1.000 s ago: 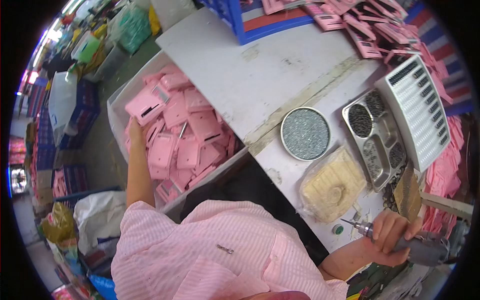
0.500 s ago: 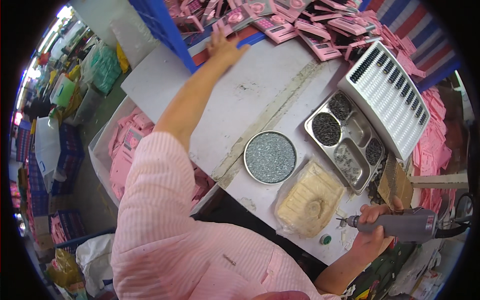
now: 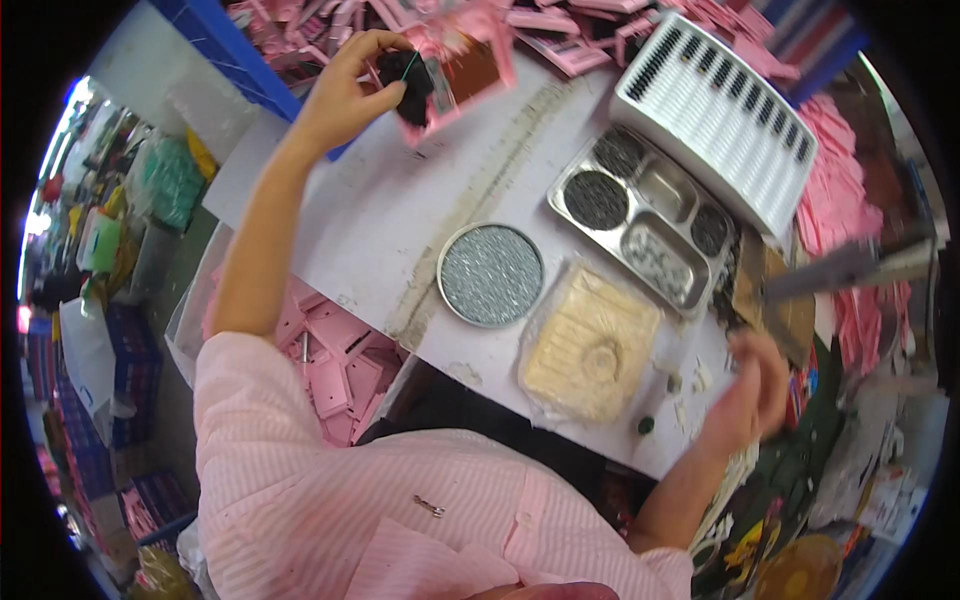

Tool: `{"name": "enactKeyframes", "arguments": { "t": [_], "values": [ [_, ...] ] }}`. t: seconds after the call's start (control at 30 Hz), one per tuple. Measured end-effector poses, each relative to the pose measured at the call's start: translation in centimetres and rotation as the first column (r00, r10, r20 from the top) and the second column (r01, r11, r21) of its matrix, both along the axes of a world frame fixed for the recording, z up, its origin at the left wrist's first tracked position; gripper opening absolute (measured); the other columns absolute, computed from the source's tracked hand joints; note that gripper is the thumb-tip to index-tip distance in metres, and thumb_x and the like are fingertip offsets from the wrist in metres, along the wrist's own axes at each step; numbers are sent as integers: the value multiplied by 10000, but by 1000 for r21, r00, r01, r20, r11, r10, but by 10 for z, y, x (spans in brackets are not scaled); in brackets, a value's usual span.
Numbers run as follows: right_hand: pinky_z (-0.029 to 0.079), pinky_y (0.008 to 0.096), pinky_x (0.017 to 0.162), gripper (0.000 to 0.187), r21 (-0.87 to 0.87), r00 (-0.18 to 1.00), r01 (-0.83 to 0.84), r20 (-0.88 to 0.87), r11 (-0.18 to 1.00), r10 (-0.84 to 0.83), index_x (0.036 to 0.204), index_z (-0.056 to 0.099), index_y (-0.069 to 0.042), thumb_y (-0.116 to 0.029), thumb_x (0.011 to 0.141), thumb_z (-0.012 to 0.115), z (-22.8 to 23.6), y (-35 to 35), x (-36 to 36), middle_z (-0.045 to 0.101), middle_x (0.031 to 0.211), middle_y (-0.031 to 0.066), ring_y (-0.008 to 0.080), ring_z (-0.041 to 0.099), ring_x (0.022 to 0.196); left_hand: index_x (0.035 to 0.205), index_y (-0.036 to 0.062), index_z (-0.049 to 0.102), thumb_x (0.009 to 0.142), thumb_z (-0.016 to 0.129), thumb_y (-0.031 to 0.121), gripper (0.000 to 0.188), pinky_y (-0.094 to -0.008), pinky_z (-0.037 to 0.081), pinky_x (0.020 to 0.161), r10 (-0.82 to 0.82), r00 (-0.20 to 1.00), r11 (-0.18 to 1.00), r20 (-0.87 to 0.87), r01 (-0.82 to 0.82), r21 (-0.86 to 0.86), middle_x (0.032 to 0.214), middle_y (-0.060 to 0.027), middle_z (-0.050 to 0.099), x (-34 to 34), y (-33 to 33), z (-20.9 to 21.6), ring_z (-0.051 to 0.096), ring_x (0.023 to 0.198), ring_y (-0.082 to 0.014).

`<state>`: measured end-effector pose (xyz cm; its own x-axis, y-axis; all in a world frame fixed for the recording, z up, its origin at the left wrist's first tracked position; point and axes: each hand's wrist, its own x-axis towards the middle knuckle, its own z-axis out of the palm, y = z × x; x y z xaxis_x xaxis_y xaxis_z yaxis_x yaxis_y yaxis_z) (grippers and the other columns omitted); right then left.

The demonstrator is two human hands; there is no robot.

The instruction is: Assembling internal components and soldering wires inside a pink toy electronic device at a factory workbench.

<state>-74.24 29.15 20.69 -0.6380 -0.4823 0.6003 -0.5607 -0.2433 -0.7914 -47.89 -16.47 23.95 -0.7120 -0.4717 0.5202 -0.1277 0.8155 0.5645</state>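
Note:
My left hand [image 3: 345, 95] is closed on a pink plastic casing [image 3: 462, 75] at the far left of the table. A black part and a thin green wire show on the casing beside my fingers. My right hand [image 3: 745, 395], blurred, hovers at the right edge of the table, its fingers loosely bent and apart, with nothing seen in them. Beyond it, out of its grasp, is a grey electric screwdriver [image 3: 835, 270], smeared by motion. A heap of pink plastic casings [image 3: 570, 50] lies at the back.
A round tin of small silvery pieces [image 3: 490, 275] stands mid-table. Right of it are a yellowish block in clear plastic [image 3: 590, 350], a steel compartment tray [image 3: 640, 262] with dark screws, and a white ridged rack [image 3: 715, 125] with black pieces. A bin of pink parts [image 3: 345, 365] sits below left.
My left hand has taken a pink casing from the heap and drawn it nearer, leftward. My right hand has let go of the screwdriver, which has moved up and away. The view has shifted slightly.

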Motion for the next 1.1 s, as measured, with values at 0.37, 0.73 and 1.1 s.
{"name": "enactKeyframes", "arguments": {
  "t": [0.37, 0.73, 1.1],
  "values": [
    [537, 271, 801, 540, -43, 191, -767, 937, 640, 292, 1295, 617, 7, -462, 1044, 523, -27, -52, 20, 693, 1142, 107, 143, 650, 899, 1440, -1, 410, 925, 618, 51, 558, -281, 495, 957, -770, 621, 236, -147, 491, 838, 1342, -108, 537, -92, 165, -34, 634, 1062, -131],
    [457, 345, 697, 120, 587, 976, 169, -209, 792, -53, 994, 687, -15, -83, 897, 666, -79, -2, 29, 648, 881, 74, 199, 574, 797, 999, 109, 643, 767, 764, 127, 263, -450, 463, 924, -523, 836, 845, 167, 534, -25, 1063, -60, 616, -35, 278, -94, 590, 989, -291],
    [464, 382, 785, 188, 663, 977, -170, 17, 729, 212, 901, 701, -28, -104, 729, 709, -87, 5, -5, 597, 882, 99, 289, 546, 889, 838, 82, 661, 734, 793, 107, 170, -567, 388, 1072, -524, 849, 851, 75, 517, 97, 1060, -82, 612, -39, 274, -132, 587, 1048, -296]
  ]
}}
